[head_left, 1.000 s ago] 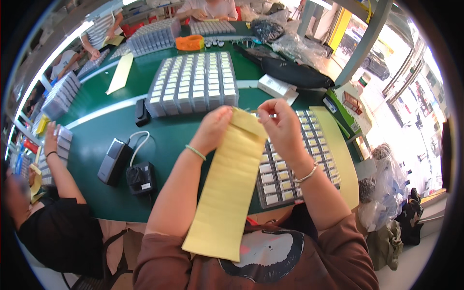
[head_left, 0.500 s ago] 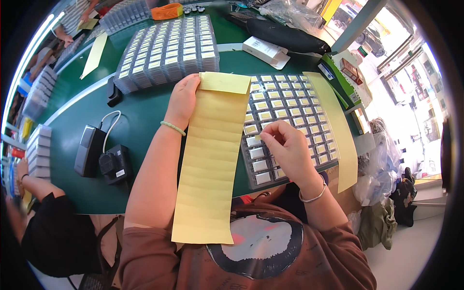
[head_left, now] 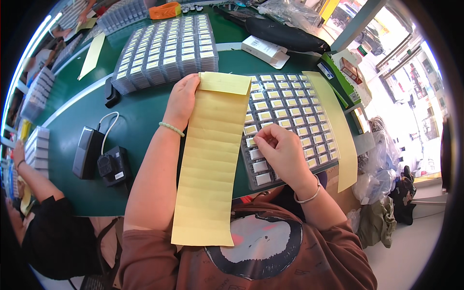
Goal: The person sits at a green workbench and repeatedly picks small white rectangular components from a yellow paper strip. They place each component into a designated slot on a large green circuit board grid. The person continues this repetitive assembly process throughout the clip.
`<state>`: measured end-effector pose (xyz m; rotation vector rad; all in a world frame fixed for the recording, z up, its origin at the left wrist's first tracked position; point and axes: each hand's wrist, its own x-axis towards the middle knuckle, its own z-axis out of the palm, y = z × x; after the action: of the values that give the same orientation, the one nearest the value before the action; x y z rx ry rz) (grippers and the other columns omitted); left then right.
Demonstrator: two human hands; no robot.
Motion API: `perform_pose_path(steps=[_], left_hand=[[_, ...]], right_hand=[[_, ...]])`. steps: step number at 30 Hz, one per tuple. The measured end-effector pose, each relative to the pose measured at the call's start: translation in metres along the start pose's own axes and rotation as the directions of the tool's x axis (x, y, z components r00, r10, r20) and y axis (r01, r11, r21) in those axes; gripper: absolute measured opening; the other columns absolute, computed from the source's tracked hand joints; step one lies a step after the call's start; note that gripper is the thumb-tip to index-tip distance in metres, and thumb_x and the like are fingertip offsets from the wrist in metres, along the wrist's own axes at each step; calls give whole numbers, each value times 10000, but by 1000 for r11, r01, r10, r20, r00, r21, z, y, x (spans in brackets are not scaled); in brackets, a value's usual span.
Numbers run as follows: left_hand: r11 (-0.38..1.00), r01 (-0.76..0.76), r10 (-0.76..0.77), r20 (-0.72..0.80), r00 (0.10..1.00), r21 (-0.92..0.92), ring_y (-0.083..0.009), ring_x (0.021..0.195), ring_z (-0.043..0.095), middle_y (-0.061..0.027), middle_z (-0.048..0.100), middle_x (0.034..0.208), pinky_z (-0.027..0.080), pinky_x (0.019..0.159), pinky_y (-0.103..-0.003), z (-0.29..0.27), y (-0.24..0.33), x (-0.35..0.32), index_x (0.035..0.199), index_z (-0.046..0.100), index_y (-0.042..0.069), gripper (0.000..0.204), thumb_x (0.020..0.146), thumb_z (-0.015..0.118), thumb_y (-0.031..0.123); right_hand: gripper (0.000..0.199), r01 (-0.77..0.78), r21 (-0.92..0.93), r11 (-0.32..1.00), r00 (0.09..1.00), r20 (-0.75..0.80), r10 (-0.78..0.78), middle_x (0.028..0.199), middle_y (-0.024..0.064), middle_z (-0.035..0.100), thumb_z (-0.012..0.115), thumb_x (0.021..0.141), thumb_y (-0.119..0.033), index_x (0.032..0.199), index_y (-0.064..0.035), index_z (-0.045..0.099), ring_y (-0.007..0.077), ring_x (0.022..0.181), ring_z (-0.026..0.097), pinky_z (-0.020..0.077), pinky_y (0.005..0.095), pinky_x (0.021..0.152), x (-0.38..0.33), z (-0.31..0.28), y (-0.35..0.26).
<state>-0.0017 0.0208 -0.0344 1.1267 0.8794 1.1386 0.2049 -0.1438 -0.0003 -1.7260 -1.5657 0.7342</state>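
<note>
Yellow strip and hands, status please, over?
Left hand pinches long yellow strip at its top. Right hand, fingers pinched, on tray of small boxes. Nothing in the way.

Single head-worn fisheye view, looking steeply down, close over green table (head_left: 140, 116) (edges bent)

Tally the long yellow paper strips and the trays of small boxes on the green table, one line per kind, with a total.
Yellow paper strips: 3 (one held at its top by the left hand, one right of the near tray, one far left)
Trays of small boxes: 2 (near tray under the right hand, far tray)
Total: 5
</note>
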Motion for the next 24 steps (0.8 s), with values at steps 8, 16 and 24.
perform_pose_path(steps=[8, 16, 24], left_hand=[[999, -51, 51, 31, 998, -13, -82, 907, 577, -7, 656, 995, 458, 822, -235, 2, 3, -3, 1091, 662, -12, 309, 1011, 459, 206], [870, -442, 427, 114, 897, 220, -48, 757, 487, 30, 562, 804, 423, 699, -212, 19, 9, -15, 1040, 629, -25, 239, 1011, 490, 167], [764, -566, 529, 204, 824, 310, -90, 642, 515, -49, 589, 722, 440, 603, -240, 29, 15, -27, 998, 628, -7, 185, 1006, 506, 133]], right_hand=[[256, 134, -239, 962, 977, -129, -168, 829, 75, 625, 711, 829, -103, 1067, -56, 628, 230, 706, 616, 490, 361, 625, -4, 9, -2], [203, 485, -218, 847, 767, -360, -531, 922, 97, 602, 662, 856, 41, 1053, -11, 651, 189, 726, 594, 489, 288, 622, 24, -28, -37], [185, 606, -124, 785, 729, -307, -612, 964, 142, 602, 687, 847, -5, 1031, 0, 677, 294, 826, 628, 511, 350, 717, 74, 13, -51]])
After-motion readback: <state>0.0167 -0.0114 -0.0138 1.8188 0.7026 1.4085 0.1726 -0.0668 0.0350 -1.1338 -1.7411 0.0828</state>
